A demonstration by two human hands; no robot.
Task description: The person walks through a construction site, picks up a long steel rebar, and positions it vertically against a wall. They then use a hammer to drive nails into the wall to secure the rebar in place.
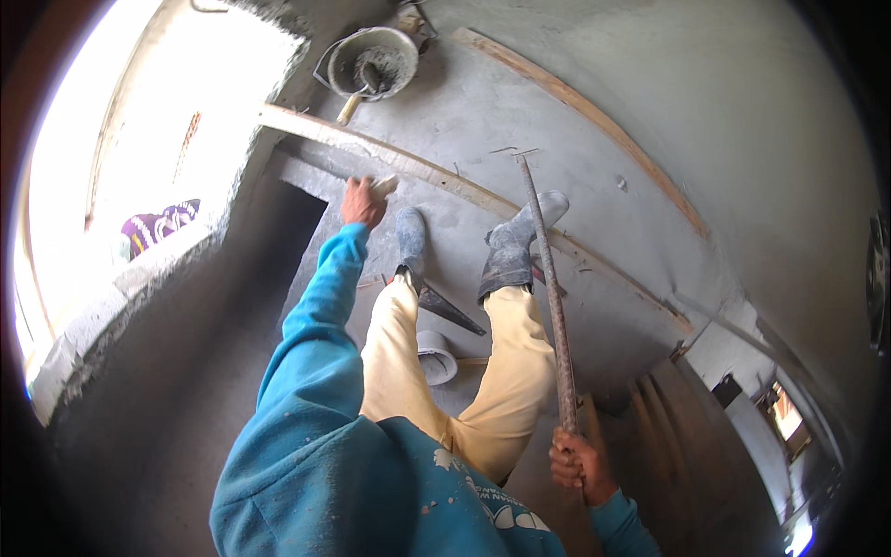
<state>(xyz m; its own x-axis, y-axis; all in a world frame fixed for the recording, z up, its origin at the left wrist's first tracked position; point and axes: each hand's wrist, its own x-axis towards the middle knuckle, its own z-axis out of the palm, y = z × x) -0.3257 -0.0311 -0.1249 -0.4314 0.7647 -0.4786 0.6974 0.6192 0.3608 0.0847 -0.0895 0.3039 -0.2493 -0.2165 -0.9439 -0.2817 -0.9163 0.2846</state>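
1. So we've got one long rusty pole [555, 320] in our right hand [580, 462]. Its long axis runs from lower right up and away from us, leaning a bit left, and the far end points past our right boot [509, 243]. Can't tell if that tip touches the floor [464, 111].
2. Right grip: fingers wrapped round the pole's near end. Our left hand [363, 203] has its grip closed on a small pale piece [383, 187], out by our left boot [411, 237].
3. Our count: one pole, one pale piece, two boots, two long planks (one slanting by the right boot [418, 165], one farther up [575, 97]), one bucket [406, 46] with grey mix in it, one white pail [444, 371], one dark tapered blade [452, 311].
4. The floor's grey and smudgy.
5. Room-wise, we see a plain grey wall [742, 121] on the right and a bright, rough-edged opening [167, 121] on the left.
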